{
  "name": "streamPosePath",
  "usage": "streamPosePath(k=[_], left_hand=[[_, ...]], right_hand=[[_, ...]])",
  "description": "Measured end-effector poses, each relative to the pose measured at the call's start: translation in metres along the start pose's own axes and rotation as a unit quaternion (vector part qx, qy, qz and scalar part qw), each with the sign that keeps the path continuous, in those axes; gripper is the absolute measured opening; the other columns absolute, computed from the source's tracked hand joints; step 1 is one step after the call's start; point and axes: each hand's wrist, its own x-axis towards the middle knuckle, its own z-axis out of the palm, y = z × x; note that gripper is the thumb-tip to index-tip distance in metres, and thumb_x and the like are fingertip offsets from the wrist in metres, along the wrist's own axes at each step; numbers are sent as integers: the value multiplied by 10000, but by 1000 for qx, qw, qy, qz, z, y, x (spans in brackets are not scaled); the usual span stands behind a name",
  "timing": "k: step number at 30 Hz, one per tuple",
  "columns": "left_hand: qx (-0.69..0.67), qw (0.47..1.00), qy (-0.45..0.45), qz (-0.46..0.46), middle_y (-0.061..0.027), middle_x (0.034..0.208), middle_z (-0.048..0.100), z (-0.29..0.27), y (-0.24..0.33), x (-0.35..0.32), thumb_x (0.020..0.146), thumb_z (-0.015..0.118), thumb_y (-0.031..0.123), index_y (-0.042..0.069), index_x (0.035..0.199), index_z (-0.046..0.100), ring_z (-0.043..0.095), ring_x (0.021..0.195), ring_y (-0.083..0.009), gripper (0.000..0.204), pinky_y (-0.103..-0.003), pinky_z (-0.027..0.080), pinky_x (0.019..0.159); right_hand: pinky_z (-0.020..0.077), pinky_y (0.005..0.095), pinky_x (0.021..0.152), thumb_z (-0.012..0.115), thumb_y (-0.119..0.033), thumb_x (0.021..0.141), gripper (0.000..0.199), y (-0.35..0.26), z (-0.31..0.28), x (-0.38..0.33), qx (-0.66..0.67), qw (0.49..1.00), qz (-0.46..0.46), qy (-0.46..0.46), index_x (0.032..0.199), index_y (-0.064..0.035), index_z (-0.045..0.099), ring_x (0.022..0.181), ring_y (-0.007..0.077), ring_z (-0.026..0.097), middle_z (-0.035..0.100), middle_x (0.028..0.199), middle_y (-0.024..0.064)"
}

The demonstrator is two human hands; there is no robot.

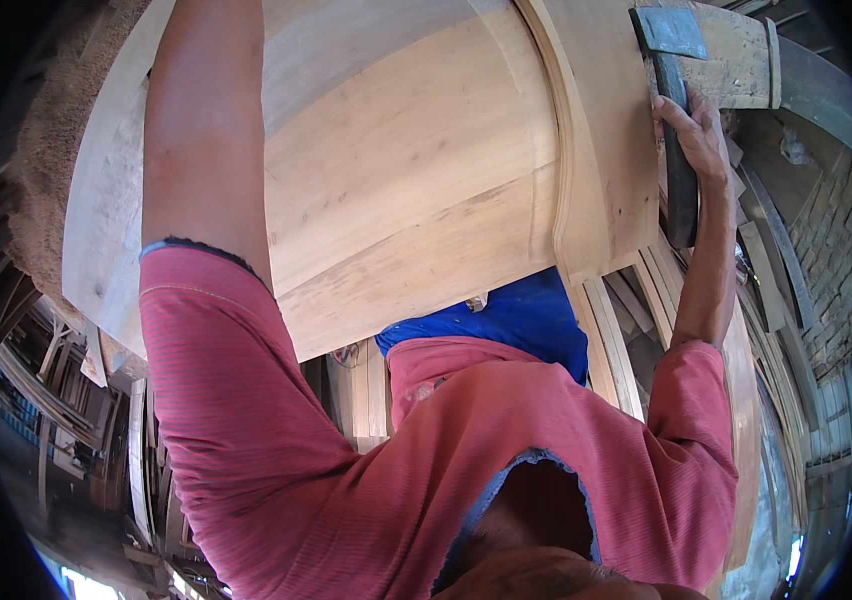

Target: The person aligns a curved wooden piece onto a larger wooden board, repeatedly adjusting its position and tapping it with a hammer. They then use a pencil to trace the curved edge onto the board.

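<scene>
My right hand [698, 130] is closed around the dark handle of a hammer [683, 190] at the upper right. The hammer's blue-grey metal head [673, 32] points away from me, beside the edge of a large pale wooden panel [416, 180]. A raised, curved moulding [558, 120] runs along the panel towards its right side. My left arm [204, 130] reaches far forward over the panel's left part, and its hand lies beyond the upper edge of the picture.
Long wooden strips [611, 345] lie below and right of the panel. A brick wall [851, 260] stands at the far right. Stacked timber [46, 400] fills the left side, and a brown, rough heap like sawdust [51, 180] borders the panel there.
</scene>
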Motion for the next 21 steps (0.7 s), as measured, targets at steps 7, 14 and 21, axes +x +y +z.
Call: streamPosePath(k=[7, 14, 21], left_hand=[[19, 995, -81, -58, -70, 649, 607, -6, 22, 4, 908, 632, 413, 77, 812, 677, 578, 554, -167, 352, -401, 447, 513], [-266, 923, -153, -233, 19, 690, 537, 69, -55, 29, 876, 658, 343, 172, 948, 634, 499, 599, -131, 186, -355, 410, 511], [-527, 829, -65, -175, 75, 746, 491, 86, -76, 5, 900, 707, 330, 213, 922, 621, 484, 692, -89, 147, -310, 395, 556]], right_hand=[[493, 448, 800, 663, -376, 911, 451, 51, -32, 7, -251, 946, -82, 189, 1085, 40, 662, 892, 364, 666, 676, 923, 245], [461, 489, 969, 613, -324, 974, 479, 60, -12, 11, -356, 896, -23, 263, 1272, 50, 576, 1165, 476, 547, 551, 1253, 322], [463, 436, 967, 597, -390, 1010, 470, 5, 47, -41, -128, 968, -18, 216, 1205, 38, 589, 1050, 376, 618, 656, 1090, 228]])
